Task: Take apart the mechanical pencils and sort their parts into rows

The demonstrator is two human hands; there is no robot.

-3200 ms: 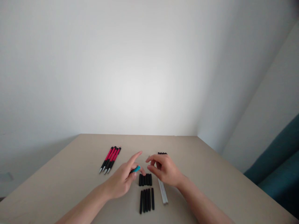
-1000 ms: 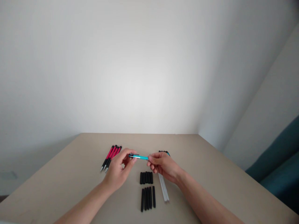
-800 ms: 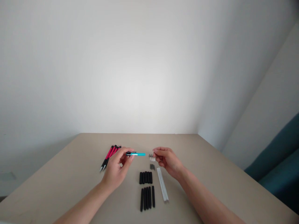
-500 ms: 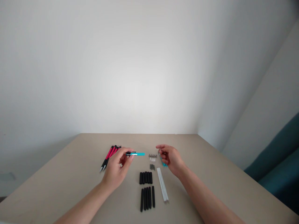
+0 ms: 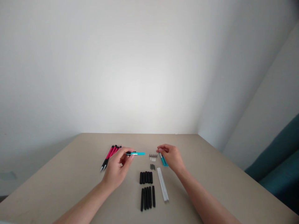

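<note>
My left hand (image 5: 119, 166) pinches a turquoise pen barrel (image 5: 139, 153) with a black clip end, held level above the table with its bare end pointing right. To the right, my right hand (image 5: 171, 157) is closed in a pinch, thumb against index finger; anything between the tips is too small to make out. Just below those fingertips lie turquoise pen barrels (image 5: 163, 160), partly hidden by the hand. Left of them are a row of small metallic pieces (image 5: 153, 156), small clear-white pieces (image 5: 153, 159) and several dark grey springs or tips (image 5: 152, 167).
Several pink-and-black pens (image 5: 107, 157) lie behind my left hand. Nearer me are short black grips (image 5: 146, 178), longer black tubes (image 5: 147, 198) and white ink refills (image 5: 163, 185). The beige table (image 5: 70, 180) meets a white wall; a teal curtain (image 5: 277, 168) hangs at right.
My right hand's fingers have drawn together into a pinch, tipping downward and uncovering more of the turquoise barrels. The left hand and its barrel have hardly moved.
</note>
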